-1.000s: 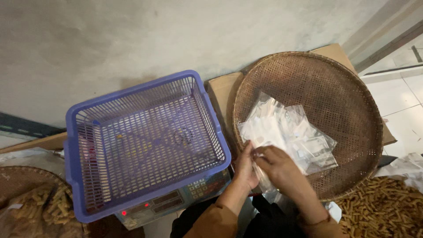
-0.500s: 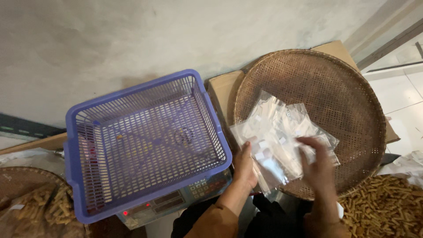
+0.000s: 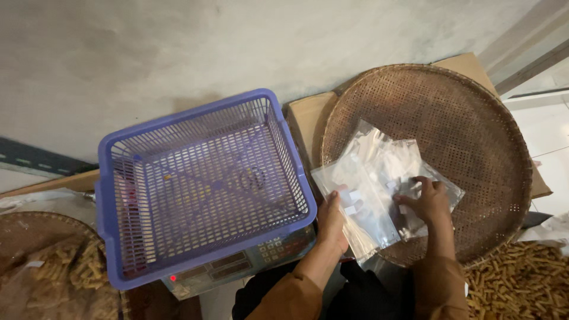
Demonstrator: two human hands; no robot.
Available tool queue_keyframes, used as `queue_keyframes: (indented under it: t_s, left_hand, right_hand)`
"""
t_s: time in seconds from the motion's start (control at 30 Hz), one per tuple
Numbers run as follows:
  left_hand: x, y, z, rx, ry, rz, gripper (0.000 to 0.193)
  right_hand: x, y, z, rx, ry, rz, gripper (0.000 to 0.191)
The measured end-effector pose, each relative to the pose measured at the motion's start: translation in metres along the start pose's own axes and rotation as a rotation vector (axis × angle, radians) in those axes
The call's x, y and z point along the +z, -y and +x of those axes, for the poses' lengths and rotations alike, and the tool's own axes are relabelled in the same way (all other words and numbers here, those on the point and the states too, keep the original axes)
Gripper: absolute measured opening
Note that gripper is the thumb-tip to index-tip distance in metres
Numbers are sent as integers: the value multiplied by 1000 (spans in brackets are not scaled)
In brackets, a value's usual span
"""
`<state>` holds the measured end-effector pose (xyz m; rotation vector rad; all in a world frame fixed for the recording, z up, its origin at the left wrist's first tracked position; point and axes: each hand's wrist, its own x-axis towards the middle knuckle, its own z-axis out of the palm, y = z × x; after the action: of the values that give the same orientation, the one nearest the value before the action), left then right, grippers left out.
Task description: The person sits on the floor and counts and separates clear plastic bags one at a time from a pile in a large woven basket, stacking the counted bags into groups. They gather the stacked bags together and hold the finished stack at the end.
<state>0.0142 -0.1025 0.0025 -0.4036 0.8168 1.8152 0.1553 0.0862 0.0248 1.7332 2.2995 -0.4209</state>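
Resting on a grey concrete floor (image 3: 237, 47), woven tray (image 3: 474, 118), blue basket (image 3: 201, 189)

A second ago I had both hands together at the near edge of the bags (image 3: 379, 178). Now my right hand (image 3: 428, 201) has moved out toward 3 o'clock and lies flat on the pile, fingers spread. My left hand (image 3: 333, 220) holds one bag (image 3: 355, 204) by its near edge, pulled off the pile toward 9 o'clock, nearer the basket (image 3: 201, 184).
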Motion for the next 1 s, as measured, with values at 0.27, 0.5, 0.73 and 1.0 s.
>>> queue_keyframes:
  t_s: [0.27, 0.5, 0.73, 1.0]
  left_hand:
    - [-2, 0, 0, -19, -7, 4, 35]
    - [-6, 3, 5, -48, 102, 11, 39]
    - [0, -3, -2, -169, 162, 52, 40]
    - [6, -8, -8, -54, 222, 82, 42]
  right_hand:
    - [5, -18, 2, -108, -50, 599, 41]
    - [-38, -33, -52, -196, -319, 791, 15]
    - [-114, -13, -111, -738, -767, 111, 9]
    - [-98, 37, -145, -725, -801, -82, 9]
